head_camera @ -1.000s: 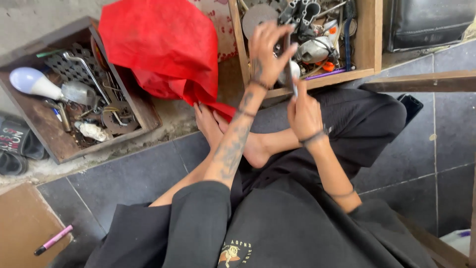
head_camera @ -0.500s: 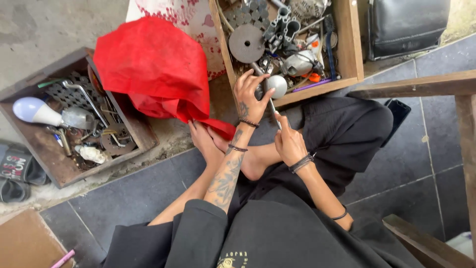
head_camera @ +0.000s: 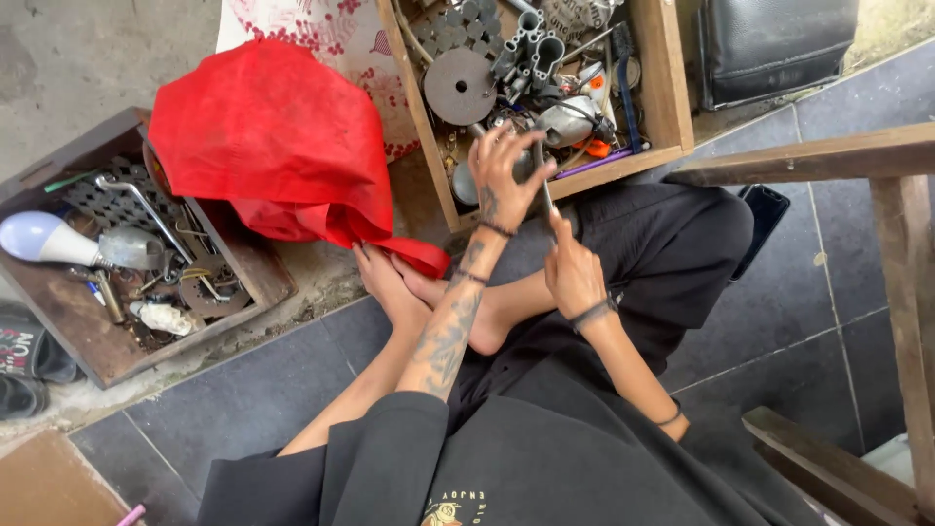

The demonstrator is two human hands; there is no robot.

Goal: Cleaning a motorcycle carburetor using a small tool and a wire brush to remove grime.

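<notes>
Both hands at the open wooden box of metal parts (head_camera: 672,88).
Left hand (head_camera: 504,180), fingers spread, touches grey metal pieces; right hand (head_camera: 575,278) pinches a thin metal rod (head_camera: 545,190) just beneath it.

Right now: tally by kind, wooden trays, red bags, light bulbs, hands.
Wooden trays: 2, the left tray and the parts tray
Red bag: 1
Light bulb: 1
Hands: 2, left hand, right hand
Total: 6

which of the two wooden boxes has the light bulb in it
The shallow dark wooden tray on the left, beside the red cloth; a white bulb lies at its left end. The lighter crate by the hands holds metal tubes and discs, no bulb.
</notes>
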